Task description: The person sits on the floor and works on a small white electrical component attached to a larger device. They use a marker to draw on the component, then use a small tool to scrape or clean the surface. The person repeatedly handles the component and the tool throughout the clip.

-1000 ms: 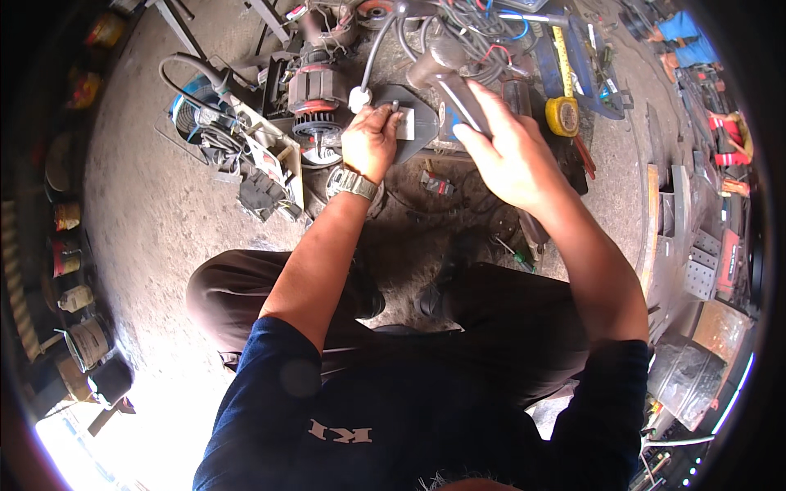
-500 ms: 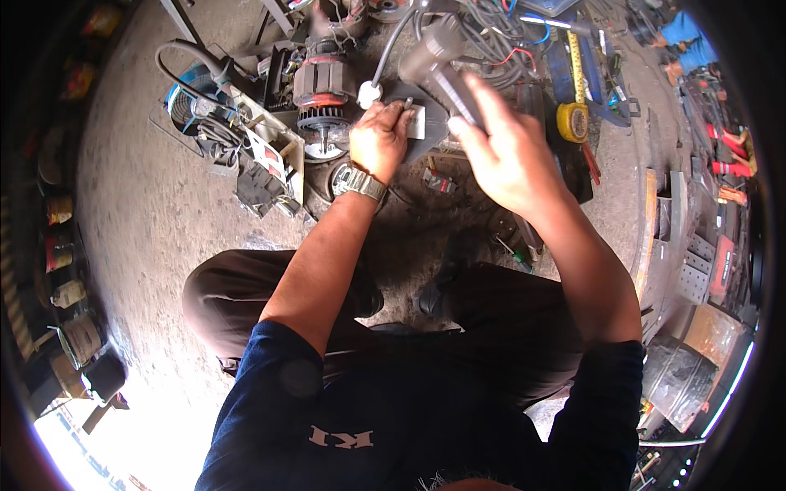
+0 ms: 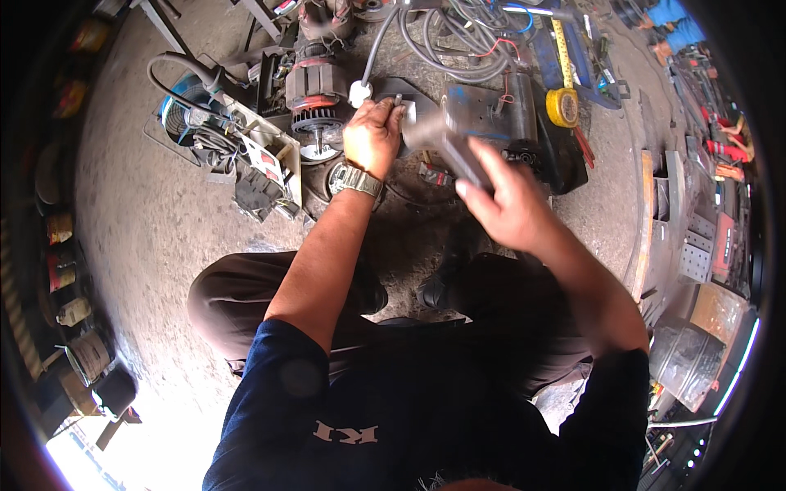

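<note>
My left hand (image 3: 370,146), with a metal-band watch on its wrist, is closed on a short metal rod (image 3: 399,100) whose end shows above the fingers; its exact kind I cannot make out. Under and beside it lie a small pale piece (image 3: 410,110) and a dark flat plate (image 3: 399,85). My right hand (image 3: 514,209) is wrapped round the dark handle of a hammer (image 3: 465,160). The hammer head is smeared by motion, just right of the left hand and low beside the rod. Whether it touches anything I cannot tell.
A motor part with black fan blades (image 3: 316,102) stands left of my left hand, near a white plug (image 3: 359,93). Beyond lie coiled grey cables (image 3: 446,57). A yellow tape measure (image 3: 562,106) and a dark metal cylinder (image 3: 519,106) are at the right. Cluttered parts (image 3: 246,151) lie at the left.
My right hand has swung the hammer down and toward me, its head dropping from above the plate to beside my left hand. The left hand keeps its grip on the rod. The view has shifted slightly.
</note>
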A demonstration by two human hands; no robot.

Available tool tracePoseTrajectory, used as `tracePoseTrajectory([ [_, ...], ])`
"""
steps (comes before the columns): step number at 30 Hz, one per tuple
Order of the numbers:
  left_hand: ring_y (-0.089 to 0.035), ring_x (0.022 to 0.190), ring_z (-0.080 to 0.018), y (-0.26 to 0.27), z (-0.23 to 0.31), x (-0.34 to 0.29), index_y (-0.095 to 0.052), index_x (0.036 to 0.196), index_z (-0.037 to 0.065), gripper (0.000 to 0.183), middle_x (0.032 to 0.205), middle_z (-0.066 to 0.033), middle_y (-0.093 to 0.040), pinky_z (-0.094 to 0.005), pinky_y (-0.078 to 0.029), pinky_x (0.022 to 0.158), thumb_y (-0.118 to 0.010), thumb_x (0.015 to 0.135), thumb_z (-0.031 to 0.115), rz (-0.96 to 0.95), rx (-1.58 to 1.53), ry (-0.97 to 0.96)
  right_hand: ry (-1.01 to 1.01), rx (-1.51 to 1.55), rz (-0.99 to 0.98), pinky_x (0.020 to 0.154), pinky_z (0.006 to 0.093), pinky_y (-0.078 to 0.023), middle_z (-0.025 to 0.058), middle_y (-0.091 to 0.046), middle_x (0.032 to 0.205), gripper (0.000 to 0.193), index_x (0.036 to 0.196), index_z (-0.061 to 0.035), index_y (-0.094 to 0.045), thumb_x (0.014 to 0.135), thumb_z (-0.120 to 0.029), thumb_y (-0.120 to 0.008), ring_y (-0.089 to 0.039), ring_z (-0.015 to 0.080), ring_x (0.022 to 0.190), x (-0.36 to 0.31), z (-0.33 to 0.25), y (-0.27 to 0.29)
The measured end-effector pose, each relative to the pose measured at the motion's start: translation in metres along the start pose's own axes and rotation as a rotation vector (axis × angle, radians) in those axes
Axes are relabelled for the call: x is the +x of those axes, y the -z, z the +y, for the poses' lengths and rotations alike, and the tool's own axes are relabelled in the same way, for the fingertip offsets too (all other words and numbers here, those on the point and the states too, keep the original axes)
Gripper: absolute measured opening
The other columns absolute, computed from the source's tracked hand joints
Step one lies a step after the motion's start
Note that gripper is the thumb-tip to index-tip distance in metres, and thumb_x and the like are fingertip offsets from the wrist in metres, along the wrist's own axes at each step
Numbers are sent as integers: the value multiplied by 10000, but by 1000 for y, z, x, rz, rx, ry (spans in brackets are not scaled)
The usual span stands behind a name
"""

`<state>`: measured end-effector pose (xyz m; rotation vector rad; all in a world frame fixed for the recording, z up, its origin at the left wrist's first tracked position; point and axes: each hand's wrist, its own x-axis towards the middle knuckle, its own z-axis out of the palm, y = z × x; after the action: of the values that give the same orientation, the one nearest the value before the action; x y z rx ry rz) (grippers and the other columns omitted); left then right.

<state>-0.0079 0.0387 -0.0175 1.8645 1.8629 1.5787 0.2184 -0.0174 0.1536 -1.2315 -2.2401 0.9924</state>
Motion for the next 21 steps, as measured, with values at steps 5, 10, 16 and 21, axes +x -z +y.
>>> tracePoseTrajectory([
  [5, -747, 807, -356, -3, 0, 1, -821, 1031, 40, 173, 878, -154, -761, -429, -613, 757, -855, 909, 159, -5, 7, -8, -378, -181, -446, 877, 536, -608, 297, -769, 992, 595, 1487, 10, -568, 967, -210, -754, -764, 487, 982, -65, 79, -76],
  [10, -753, 819, -357, -3, 1, 3, -822, 1044, 25, 198, 892, -161, -767, -415, -610, 769, -871, 907, 160, -35, 6, 12, -420, -447, -495, 1014, 552, -586, 250, -705, 1329, 450, 1438, -64, -635, 1021, -231, -662, -724, 435, 1174, -103, 171, -185],
  [16, -758, 812, -353, 2, 2, 2, -823, 1037, 16, 187, 888, -169, -774, -409, -613, 766, -868, 909, 144, -37, 9, 5, 43, -299, 54, 886, 463, -630, 201, -730, 1188, 276, 1219, -104, -745, 1017, -291, -765, -748, 387, 1006, -29, 97, -118],
  [21, -757, 816, -361, 7, 5, 2, -823, 1062, 28, 180, 889, -163, -761, -425, -615, 762, -844, 901, 106, -52, 8, 26, 357, -204, 158, 873, 478, -613, 187, -730, 1162, 402, 1367, -80, -693, 993, -210, -763, -739, 406, 1008, 99, 53, -33],
])
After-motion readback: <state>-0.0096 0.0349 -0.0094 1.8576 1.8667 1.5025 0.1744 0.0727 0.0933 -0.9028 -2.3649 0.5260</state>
